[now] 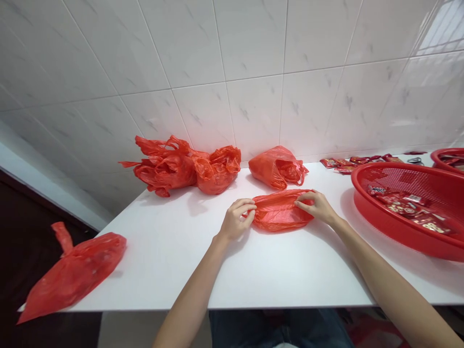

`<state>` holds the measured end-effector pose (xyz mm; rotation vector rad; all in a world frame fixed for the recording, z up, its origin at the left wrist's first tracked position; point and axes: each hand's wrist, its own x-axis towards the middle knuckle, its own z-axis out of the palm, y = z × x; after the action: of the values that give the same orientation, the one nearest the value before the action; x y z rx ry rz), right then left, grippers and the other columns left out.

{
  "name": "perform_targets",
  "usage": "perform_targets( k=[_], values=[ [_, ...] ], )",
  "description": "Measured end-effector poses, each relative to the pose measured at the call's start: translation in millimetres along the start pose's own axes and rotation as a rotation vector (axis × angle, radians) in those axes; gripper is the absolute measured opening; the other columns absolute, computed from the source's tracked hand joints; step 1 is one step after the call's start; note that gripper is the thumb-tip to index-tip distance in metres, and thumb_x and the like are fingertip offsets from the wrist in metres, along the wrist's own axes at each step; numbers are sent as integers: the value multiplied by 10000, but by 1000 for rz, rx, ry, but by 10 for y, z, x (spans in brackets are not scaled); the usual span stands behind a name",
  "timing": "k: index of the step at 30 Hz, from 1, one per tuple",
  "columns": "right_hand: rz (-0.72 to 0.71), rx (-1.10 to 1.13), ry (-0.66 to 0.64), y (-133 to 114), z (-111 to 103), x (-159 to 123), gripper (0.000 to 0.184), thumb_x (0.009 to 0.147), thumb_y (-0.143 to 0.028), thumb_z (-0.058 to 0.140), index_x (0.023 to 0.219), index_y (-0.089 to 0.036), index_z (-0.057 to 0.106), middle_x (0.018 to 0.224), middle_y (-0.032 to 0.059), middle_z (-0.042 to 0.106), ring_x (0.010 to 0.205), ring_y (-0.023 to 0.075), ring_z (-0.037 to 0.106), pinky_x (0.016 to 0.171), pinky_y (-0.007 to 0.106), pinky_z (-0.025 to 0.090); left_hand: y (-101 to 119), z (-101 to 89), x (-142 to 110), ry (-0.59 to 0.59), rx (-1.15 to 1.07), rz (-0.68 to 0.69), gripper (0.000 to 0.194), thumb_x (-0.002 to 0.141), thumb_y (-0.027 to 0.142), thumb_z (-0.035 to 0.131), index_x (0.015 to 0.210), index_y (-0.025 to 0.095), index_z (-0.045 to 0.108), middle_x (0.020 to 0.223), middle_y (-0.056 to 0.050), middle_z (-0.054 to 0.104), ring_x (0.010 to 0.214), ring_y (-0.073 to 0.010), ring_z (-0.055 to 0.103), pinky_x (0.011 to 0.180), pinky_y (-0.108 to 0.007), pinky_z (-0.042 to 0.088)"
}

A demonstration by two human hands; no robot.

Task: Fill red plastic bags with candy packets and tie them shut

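A thin red plastic bag (281, 223) lies on the white table in front of me, its mouth spread wide and facing up. My left hand (237, 218) pinches the left end of its rim between thumb and fingers. At the opposite end, my right hand (316, 207) grips the rim, with the thumb reaching over the inner side. Between the hands I see the bag's inside, with no contents visible in it. Just behind it rests another red plastic bag (271, 166), bulging and lying on its side.
Right of me stands a red plastic basket (395, 237) holding several small red packets (416, 210); more packets (340, 164) lie behind it. A second red basket (440, 155) is partly visible. Crumpled red bags (170, 166) sit along the tiled wall. A filled red bag (83, 270) overhangs the left edge.
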<state>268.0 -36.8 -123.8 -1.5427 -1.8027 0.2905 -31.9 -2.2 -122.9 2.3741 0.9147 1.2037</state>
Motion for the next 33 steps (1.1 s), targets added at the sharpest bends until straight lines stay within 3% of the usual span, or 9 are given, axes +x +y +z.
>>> perform_targets(
  k=[8,15,20,25,29,33],
  values=[
    [20,29,93,-1,-45,-25,333,811,-512,523,690,-247,684,825,27,775,774,256,687,1154,551,301,-195,54,6,194,36,-152,305,930,382,503,1112,216,684,1202,-97,692,1179,-260,625,1073,-435,478],
    [-28,-59,165,52,-69,-23,316,818,-474,488,691,-247,668,810,44,759,807,253,686,1153,554,283,-487,73,45,302,-137,-456,268,875,324,507,1008,193,699,1148,-97,715,1162,-250,632,1045,-398,488],
    [-31,-121,245,72,-110,-24,321,858,-450,463,677,-255,642,798,48,748,808,251,673,1150,532,297,-645,87,66,352,-211,-610,314,845,387,522,1007,194,709,1166,-106,720,1096,-243,673,942,-362,538],
    [-8,-125,334,98,-127,-29,301,880,-441,456,746,-260,656,838,57,749,854,268,672,1129,531,330,-759,94,85,404,-285,-717,355,763,434,570,969,182,714,988,-103,752,894,-243,720,749,-339,567],
    [53,-89,399,146,-102,-31,304,875,-441,450,840,-247,681,933,88,759,932,290,667,1083,516,384,-820,109,131,459,-314,-751,322,719,431,593,881,178,708,872,-82,741,801,-208,704,753,-328,567],
    [209,18,448,233,-67,-20,354,848,-486,445,878,-226,683,976,115,754,973,311,658,976,490,461,-843,145,193,500,-309,-778,278,706,429,567,773,185,683,714,-44,691,714,-194,670,743,-334,563]
  ],
)
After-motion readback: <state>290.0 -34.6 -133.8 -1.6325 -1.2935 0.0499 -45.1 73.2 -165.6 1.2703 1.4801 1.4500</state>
